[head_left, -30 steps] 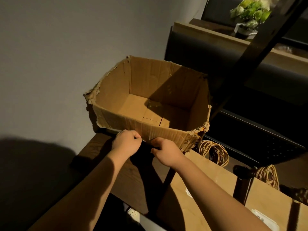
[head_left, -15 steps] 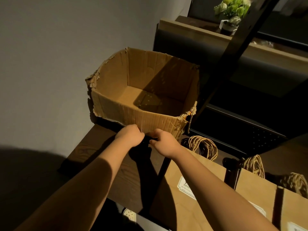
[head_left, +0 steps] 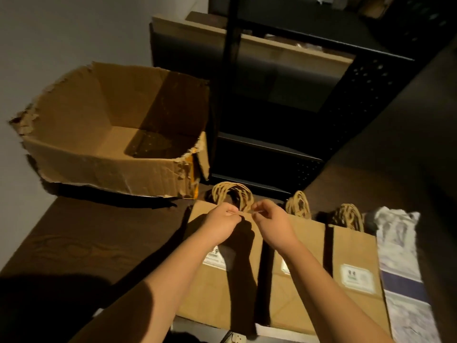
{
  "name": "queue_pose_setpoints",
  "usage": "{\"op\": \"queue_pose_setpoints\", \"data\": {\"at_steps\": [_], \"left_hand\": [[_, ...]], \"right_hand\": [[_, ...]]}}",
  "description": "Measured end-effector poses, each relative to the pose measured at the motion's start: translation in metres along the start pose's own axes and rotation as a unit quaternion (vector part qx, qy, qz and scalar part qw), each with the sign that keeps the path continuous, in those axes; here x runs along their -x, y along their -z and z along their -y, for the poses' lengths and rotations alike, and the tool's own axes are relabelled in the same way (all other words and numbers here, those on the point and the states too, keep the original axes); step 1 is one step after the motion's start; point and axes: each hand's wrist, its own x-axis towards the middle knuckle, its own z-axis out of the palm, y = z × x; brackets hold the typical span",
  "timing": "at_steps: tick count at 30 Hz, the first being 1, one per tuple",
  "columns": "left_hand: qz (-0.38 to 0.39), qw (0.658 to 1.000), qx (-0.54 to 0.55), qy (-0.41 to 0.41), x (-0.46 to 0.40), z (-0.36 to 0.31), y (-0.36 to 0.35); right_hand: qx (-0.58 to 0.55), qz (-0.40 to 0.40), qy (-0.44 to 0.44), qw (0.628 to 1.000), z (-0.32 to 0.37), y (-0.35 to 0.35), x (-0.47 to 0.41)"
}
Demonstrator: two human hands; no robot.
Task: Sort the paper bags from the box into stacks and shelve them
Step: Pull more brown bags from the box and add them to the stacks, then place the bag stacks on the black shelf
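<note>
Head view, biggest first. Shelf unit: black metal frame, perforated panels, a pale wood board across the upper level. No bags visible on it, so shelving looks not yet started.

Counter: dark wood, visible grain.

Box: corrugated cardboard, flaps torn off, ragged rim, front right corner split. Sits at the back left of the counter against the wall. Inside looks empty, so the unloading part reads as done.

Paper bags: three flat stacks of brown kraft side by side at the counter's right, twisted paper-cord handles pointing away toward the shelf. Left stack, middle stack, right stack, white printed labels on the faces. A fourth pile of pale patterned bags lies at the far right. Sorting looks largely done; squaring up and shelving are left.

Left hand and right hand meet at the top edge of the left stack, just below its handle loops. Fingers of both are curled together, pinching that top edge. How many bags are caught in the pinch, I cannot tell.
</note>
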Motion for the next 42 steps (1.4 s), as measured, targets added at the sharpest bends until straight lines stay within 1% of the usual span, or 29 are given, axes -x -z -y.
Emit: {"op": "queue_pose_setpoints", "data": {"at_steps": [5,7,12,18,22,25,27,30,36,42], "left_hand": [[0.085,0.996,0.028,0.016,0.004,-0.021,-0.062],[0.1,0.994,0.031,0.039,0.005,-0.028,-0.085],[0.093,0.989,0.039,0.112,-0.002,-0.037,-0.128],[0.051,0.977,0.08,0.189,-0.02,-0.042,-0.156],[0.025,0.972,0.078,0.22,-0.024,-0.044,-0.164],[0.001,0.972,0.075,0.225,-0.031,-0.045,-0.171],[-0.006,0.971,0.073,0.229,-0.036,-0.046,-0.174],[-0.01,0.971,0.071,0.229,-0.04,-0.045,-0.176],[0.009,0.97,0.07,0.231,-0.044,-0.047,-0.175],[0.025,0.973,0.084,0.215,-0.045,-0.047,-0.174]], "right_hand": [[-0.042,-0.092,-0.113,0.988,-0.059,0.056,0.018],[-0.056,-0.112,-0.154,0.98,-0.079,0.073,0.021],[-0.071,-0.072,-0.254,0.962,-0.117,0.09,0.014],[-0.19,-0.015,-0.329,0.925,-0.138,0.089,0.01],[-0.263,0.009,-0.351,0.899,-0.152,0.081,0.003],[-0.32,0.01,-0.338,0.885,-0.157,0.079,-0.004],[-0.339,0.006,-0.338,0.878,-0.163,0.077,-0.011],[-0.349,0.0,-0.338,0.874,-0.166,0.076,-0.015],[-0.353,-0.017,-0.374,0.857,-0.157,0.079,-0.014],[-0.349,-0.026,-0.37,0.861,-0.162,0.075,-0.016]]}}
